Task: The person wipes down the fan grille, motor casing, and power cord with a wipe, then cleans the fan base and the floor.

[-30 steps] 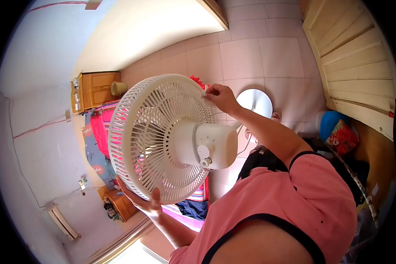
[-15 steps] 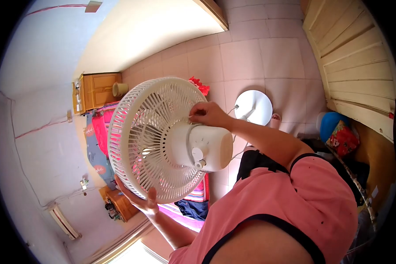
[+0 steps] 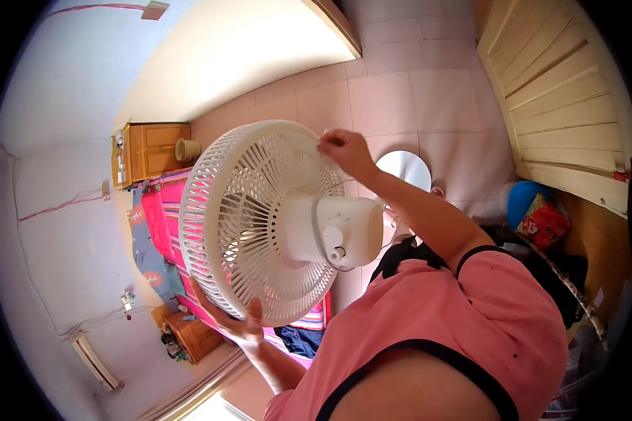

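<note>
A white electric fan (image 3: 263, 210) fills the middle of the view, its round grille tilted and its motor housing (image 3: 358, 228) facing me. My left hand (image 3: 242, 326) supports the grille's lower rim, thumb on the near side and fingers around the outside. At the grille's upper edge is my right hand (image 3: 347, 151), its fingers pinched together; what they hold, if anything, is too small to make out. A thin grey cord (image 3: 321, 235) loops around the motor housing, and a strand runs up toward my right wrist. Beyond that forearm, the round white base (image 3: 404, 168) stands on the floor.
Behind the fan lies a bed with a pink striped cover (image 3: 172, 203) and dark clothing (image 3: 300, 340). Wooden cabinets (image 3: 165, 151) stand along the wall. On the right are a cream door (image 3: 562, 98), a blue item (image 3: 523, 200) and a red floral cloth (image 3: 544, 221).
My right hand has moved from beside the motor housing up to the grille's upper edge. The fan has shifted slightly right, with my left hand still on its rim.
</note>
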Available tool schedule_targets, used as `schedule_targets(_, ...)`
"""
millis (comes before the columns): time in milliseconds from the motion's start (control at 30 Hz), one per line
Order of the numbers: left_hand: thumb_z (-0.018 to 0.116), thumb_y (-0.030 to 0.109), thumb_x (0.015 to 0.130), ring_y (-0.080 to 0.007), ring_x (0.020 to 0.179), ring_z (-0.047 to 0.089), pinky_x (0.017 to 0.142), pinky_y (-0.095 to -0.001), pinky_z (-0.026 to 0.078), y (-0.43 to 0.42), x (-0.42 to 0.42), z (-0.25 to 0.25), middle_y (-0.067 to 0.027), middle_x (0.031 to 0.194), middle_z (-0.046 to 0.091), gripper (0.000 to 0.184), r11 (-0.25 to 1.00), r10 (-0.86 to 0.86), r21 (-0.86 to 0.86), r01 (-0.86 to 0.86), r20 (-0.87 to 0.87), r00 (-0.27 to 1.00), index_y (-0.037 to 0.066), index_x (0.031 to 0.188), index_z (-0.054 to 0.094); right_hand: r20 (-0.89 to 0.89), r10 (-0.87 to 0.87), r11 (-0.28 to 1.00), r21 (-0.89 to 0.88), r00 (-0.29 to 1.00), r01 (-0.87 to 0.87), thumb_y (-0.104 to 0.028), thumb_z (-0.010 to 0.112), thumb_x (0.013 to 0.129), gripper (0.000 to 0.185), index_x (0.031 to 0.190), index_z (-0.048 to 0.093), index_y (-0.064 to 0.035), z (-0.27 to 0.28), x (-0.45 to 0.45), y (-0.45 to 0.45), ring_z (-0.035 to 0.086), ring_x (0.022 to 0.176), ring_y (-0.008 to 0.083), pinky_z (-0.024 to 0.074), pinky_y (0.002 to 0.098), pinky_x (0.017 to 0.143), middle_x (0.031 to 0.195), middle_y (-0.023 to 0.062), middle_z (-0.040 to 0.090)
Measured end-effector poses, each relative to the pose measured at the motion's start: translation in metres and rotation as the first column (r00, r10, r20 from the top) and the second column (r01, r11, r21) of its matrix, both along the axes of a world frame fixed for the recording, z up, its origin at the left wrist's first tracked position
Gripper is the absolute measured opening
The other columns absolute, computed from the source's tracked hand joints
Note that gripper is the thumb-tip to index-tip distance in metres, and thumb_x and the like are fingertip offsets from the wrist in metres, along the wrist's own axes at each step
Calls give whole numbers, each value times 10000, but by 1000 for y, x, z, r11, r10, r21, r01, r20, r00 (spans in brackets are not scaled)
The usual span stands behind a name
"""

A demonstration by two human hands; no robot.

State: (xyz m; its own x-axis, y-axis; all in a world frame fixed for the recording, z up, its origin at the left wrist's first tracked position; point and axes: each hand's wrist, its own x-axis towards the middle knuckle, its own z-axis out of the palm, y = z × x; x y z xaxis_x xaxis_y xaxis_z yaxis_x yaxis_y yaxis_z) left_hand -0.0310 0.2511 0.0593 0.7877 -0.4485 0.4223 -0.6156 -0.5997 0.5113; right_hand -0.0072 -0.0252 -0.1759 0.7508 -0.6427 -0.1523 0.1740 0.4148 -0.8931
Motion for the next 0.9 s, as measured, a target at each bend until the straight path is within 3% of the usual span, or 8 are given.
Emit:
schedule_targets(100,728,637,684,-327,1289,390,1052,-453,341,-5,-3,3,-214,1417,366,1138,1000,5,-4,-5,-14,1000,-37,1455,232,29,60,997,50,998,-62,-72,684,802,90,864,660,-12,9,-2,4,576,703,74,475,219,659,771,7,638)
schedule_targets(167,732,630,686,-329,1294,379,1052,-447,337,-1,1,3,-215,1425,350,1139,999,-5,40,4,10,1000,-42,1455,226,94,248,932,-295,964,-211,-76,681,802,82,870,665,-32,6,-13,23,580,713,80,483,241,674,771,5,640)
schedule_targets(200,738,622,680,-339,1312,357,1067,-469,307,-2,1,0,-222,1432,340,1140,1000,-3,-2,3,-19,1000,-43,1455,231,111,373,928,-30,921,-372,-90,681,805,79,870,666,-46,19,-21,22,579,703,82,490,267,681,747,3,636)
schedule_targets(300,732,616,697,-321,1304,358,1057,-444,322,-1,0,4,-215,1432,336,1133,1000,-10,20,10,-4,1000,-52,1455,218,49,268,942,-224,962,-250,-96,692,800,95,868,662,-37,12,-9,11,567,695,71,482,252,670,725,2,627)
schedule_targets(433,743,608,666,-380,1313,349,1079,-513,267,-3,0,4,-236,1412,356,1130,1000,10,-26,-11,-41,999,-33,1452,247,1,-37,999,-30,999,37,-57,689,798,88,861,653,-8,16,10,-2,575,712,84,479,224,688,744,9,626)
schedule_targets(567,745,604,656,-387,1327,336,1084,-514,259,0,-1,6,-244,1420,353,1127,997,36,69,-37,13,999,-21,1455,254,29,44,997,-66,999,-42,-27,696,773,106,871,659,-7,26,-12,13,604,773,96,494,237,726,802,26,639)
schedule_targets(633,745,603,653,-388,1332,336,1082,-516,264,1,-2,7,-247,1430,347,1130,995,57,79,-56,-10,998,-22,1456,253,115,355,923,-200,928,-328,-4,697,752,138,887,666,-12,32,-21,14,621,814,116,505,259,752,851,39,648)
schedule_targets(900,753,590,631,-390,1314,360,1065,-520,290,-3,-1,9,-255,1414,358,1141,997,45,70,-46,15,999,-16,1458,252,92,125,992,-34,988,-123,-5,676,808,231,1031,619,-11,24,8,-14,591,828,79,501,218,765,895,13,631)
